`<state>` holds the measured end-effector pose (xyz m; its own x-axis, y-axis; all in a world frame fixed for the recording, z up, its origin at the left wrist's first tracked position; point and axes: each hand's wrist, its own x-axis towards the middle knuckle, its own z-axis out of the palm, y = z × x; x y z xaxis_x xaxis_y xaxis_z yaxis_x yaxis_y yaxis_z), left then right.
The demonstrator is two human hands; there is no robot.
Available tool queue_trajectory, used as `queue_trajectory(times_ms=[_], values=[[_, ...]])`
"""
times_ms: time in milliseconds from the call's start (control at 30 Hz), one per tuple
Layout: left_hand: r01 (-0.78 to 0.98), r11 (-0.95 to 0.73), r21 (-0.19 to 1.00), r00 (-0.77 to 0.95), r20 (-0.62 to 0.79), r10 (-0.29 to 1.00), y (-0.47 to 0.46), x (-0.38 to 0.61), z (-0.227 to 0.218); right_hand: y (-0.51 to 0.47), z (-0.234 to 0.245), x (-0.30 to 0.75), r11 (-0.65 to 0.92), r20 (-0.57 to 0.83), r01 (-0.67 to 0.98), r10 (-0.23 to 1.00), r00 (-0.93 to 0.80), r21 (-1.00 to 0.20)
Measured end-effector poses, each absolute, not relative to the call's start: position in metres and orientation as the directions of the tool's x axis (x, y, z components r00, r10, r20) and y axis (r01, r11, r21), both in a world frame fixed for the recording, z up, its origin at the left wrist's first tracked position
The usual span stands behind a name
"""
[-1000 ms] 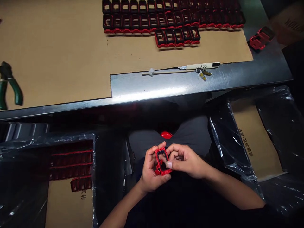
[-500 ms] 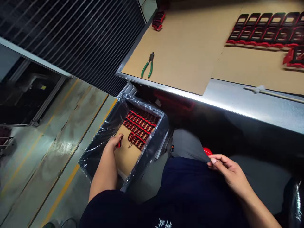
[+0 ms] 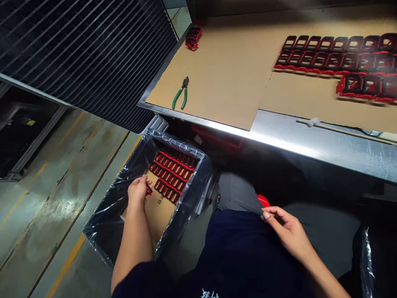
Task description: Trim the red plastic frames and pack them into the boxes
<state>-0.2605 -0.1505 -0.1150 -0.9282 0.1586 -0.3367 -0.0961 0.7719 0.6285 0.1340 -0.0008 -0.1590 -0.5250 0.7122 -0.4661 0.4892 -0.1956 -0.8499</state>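
red plastic frame (image 3: pixel 149 191), poking from left hand (image 3: pixel 138 192)

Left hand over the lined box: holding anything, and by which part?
The left hand holds a small red piece in its fingers; only one end shows, so where it is held cannot be told.

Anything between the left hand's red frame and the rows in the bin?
Nothing visible. The left hand holds the red frame right beside the nearest row, with only cardboard showing below. The plastic liner lies on the hand's far side, not between.
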Motion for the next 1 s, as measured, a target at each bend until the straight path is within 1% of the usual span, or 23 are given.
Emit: queue_trajectory(times_ms=[67, 133, 167, 200, 267, 300, 367, 400, 467, 500, 567, 633, 700, 767, 833, 867, 933, 1000], values=[[-0.114, 0.589, 0.8, -0.893, -0.343, 0.293, -0.122, -0.207, -0.118, -0.009, -0.151, 0.12, -0.045, -0.345, 0.444, 0.703, -0.622, -0.895], [-0.165, 0.392, 0.905, -0.815, -0.349, 0.462, -0.087, -0.142, -0.128, -0.016, -0.141, 0.103, 0.111, -0.166, 0.327, 0.685, -0.709, -0.938], [-0.208, 0.31, 0.928, -0.756, -0.354, 0.551, -0.071, -0.11, -0.132, -0.017, -0.137, 0.096, 0.191, -0.074, 0.277, 0.687, -0.723, -0.942], [-0.256, 0.24, 0.936, -0.696, -0.351, 0.627, -0.056, -0.081, -0.135, -0.016, -0.134, 0.091, 0.263, 0.01, 0.256, 0.716, -0.698, -0.93], [-0.358, 0.144, 0.923, -0.581, -0.341, 0.739, -0.035, -0.036, -0.135, -0.01, -0.129, 0.091, 0.339, 0.102, 0.297, 0.794, -0.6, -0.893], [-0.406, 0.112, 0.907, -0.527, -0.332, 0.782, -0.029, -0.022, -0.134, -0.006, -0.127, 0.095, 0.322, 0.102, 0.33, 0.835, -0.541, -0.887], [-0.497, 0.059, 0.866, -0.404, -0.291, 0.867, -0.024, -0.01, -0.132, 0.0, -0.124, 0.111, 0.192, 0.026, 0.344, 0.901, -0.434, -0.919], [-0.531, 0.038, 0.847, -0.334, -0.251, 0.909, -0.023, -0.009, -0.132, 0.001, -0.123, 0.119, 0.115, -0.019, 0.319, 0.922, -0.387, -0.941], [-0.543, 0.02, 0.84, -0.206, -0.155, 0.966, -0.026, -0.011, -0.135, -0.002, -0.124, 0.135, -0.002, -0.076, 0.234, 0.949, -0.306, -0.972], [-0.526, 0.01, 0.85, -0.161, -0.112, 0.981, -0.029, -0.013, -0.136, -0.003, -0.124, 0.142, -0.039, -0.092, 0.19, 0.957, -0.276, -0.981], [-0.423, -0.007, 0.906, -0.097, -0.037, 0.995, -0.035, -0.016, -0.138, -0.004, -0.126, 0.153, -0.097, -0.124, 0.122, 0.963, -0.239, -0.988], [-0.232, -0.061, 0.971, -0.035, 0.054, 0.998, -0.042, -0.018, -0.137, -0.001, -0.127, 0.161, -0.143, -0.16, 0.089, 0.959, -0.236, -0.986], [0.014, -0.176, 0.984, 0.043, 0.175, 0.984, -0.046, -0.018, -0.133, 0.006, -0.125, 0.167, -0.156, -0.18, 0.104, 0.937, -0.299, -0.982], [0.173, -0.32, 0.931, 0.112, 0.304, 0.946, -0.047, -0.017, -0.129, 0.013, -0.122, 0.17, -0.152, -0.188, 0.117, 0.89, -0.415, -0.981], [0.254, -0.42, 0.871, 0.145, 0.395, 0.907, -0.048, -0.015, -0.126, 0.018, -0.119, 0.169, -0.153, -0.182, 0.099, 0.845, -0.503, -0.983], [0.28, -0.444, 0.851, 0.152, 0.418, 0.896, -0.048, -0.014, -0.126, 0.019, -0.119, 0.168, -0.15, -0.173, 0.087, 0.835, -0.522, -0.985], [0.32, -0.444, 0.837, 0.137, 0.423, 0.896, -0.049, -0.013, -0.127, 0.019, -0.119, 0.164, -0.147, -0.159, 0.065, 0.833, -0.529, -0.987], [0.328, -0.409, 0.852, 0.1, 0.399, 0.911, -0.05, -0.013, -0.129, 0.017, -0.121, 0.161, -0.168, -0.164, 0.041, 0.836, -0.523, -0.985]])
